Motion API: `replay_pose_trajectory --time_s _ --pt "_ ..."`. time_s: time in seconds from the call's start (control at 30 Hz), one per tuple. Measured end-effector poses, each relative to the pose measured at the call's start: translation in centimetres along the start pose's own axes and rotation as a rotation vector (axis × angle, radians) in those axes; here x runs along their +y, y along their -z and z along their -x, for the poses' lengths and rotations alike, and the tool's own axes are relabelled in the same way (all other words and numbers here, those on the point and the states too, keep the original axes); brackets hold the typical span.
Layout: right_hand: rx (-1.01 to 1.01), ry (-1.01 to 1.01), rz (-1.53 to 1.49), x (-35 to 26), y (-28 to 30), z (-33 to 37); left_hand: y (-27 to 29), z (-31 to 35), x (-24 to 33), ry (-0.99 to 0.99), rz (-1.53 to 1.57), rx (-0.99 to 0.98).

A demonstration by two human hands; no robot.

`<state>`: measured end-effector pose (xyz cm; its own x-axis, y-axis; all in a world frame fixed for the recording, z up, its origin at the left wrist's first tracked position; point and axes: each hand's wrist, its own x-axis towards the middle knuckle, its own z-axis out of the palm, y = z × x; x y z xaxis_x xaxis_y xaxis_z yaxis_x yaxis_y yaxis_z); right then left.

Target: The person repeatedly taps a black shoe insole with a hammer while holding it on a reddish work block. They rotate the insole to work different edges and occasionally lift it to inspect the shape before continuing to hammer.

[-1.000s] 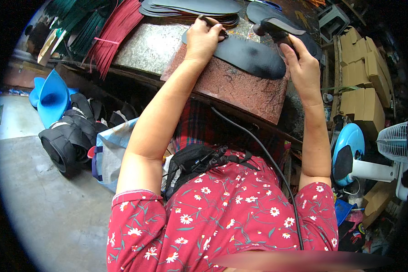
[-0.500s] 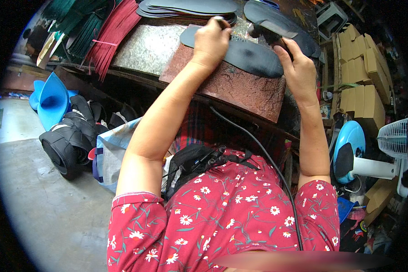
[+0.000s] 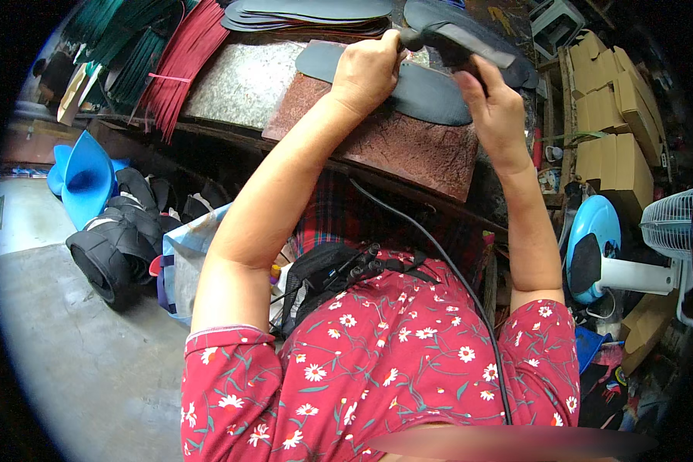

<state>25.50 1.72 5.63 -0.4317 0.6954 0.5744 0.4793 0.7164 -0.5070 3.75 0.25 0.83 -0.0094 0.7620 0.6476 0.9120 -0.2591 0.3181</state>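
Dark grey insole flat on the reddish-brown stone slab, at the far side of the bench, one end under the left hand, the other reaching toward the right hand. Left fingers curled together in a fist, pressing the piece down near its heel end; thumb side toward a dark tool. Right fingers wrapped shut around that tool's lower part, flat top bar tilted above the insole; hammer or cutter, cannot tell. Judged from this: best done with the left fist holding the sole dead still against the slab, knuckles kept out from under the tool's head, and the tool brought down square so the soft material does not skid or crease. More insoles stacked just beyond, a second speckled grey slab to the left, bundles of red and green strips hanging past it. Cardboard boxes well off to the right, a small fan lower down, black cable trailing across the lap.
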Motion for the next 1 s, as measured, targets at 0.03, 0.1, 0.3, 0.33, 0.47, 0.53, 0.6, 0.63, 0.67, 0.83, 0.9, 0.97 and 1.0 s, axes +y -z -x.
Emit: replay_pose_trajectory --time_s 0.03,0.1,0.3,0.33,0.47,0.53,0.6,0.63,0.67,0.83,0.9,0.97,1.0 --pt "0.026 -0.072 -0.009 0.8 0.0 0.3 -0.2 0.0 0.0 0.102 0.094 0.045" --pt "0.003 -0.130 -0.079 1.9 0.3 0.5 -0.4 0.1 -0.5 0.395 0.480 0.133" --pt "0.057 -0.039 -0.404 -1.8 5.2 -0.3 0.0 -0.1 -1.4 0.451 0.527 -0.017" --pt "0.102 -0.033 -0.376 -2.7 5.6 -0.3 0.0 0.0 -1.1 0.391 0.469 0.004" --pt "0.146 0.109 -0.248 -3.3 3.8 -0.3 0.2 -0.2 0.2 0.101 0.208 0.015" --pt "0.051 0.154 0.085 -1.7 1.5 -0.6 -0.1 -0.2 0.8 -0.040 -0.046 -0.069" --pt "-0.025 -0.108 -0.018 0.4 0.7 -0.3 -0.2 -0.1 0.8 0.068 0.066 0.026" --pt "-0.060 -0.162 0.061 1.3 0.8 -0.2 -0.2 -0.1 0.6 0.154 0.184 0.072" --pt "-0.044 -0.207 0.148 2.0 0.9 0.2 0.0 0.0 0.3 0.276 0.295 0.089" --pt "-0.107 -0.209 0.118 3.3 1.0 2.0 1.0 -0.2 -2.0 0.456 0.977 0.443" --pt "-0.115 -0.304 0.092 3.2 0.7 2.1 1.4 0.1 -2.8 0.512 0.865 0.249" --pt "-0.084 -0.315 0.075 2.8 0.6 1.7 1.0 0.5 -3.0 0.502 0.820 0.158" --pt "-0.110 -0.291 0.028 2.4 0.8 1.3 0.9 0.7 -3.0 0.512 0.603 0.119"
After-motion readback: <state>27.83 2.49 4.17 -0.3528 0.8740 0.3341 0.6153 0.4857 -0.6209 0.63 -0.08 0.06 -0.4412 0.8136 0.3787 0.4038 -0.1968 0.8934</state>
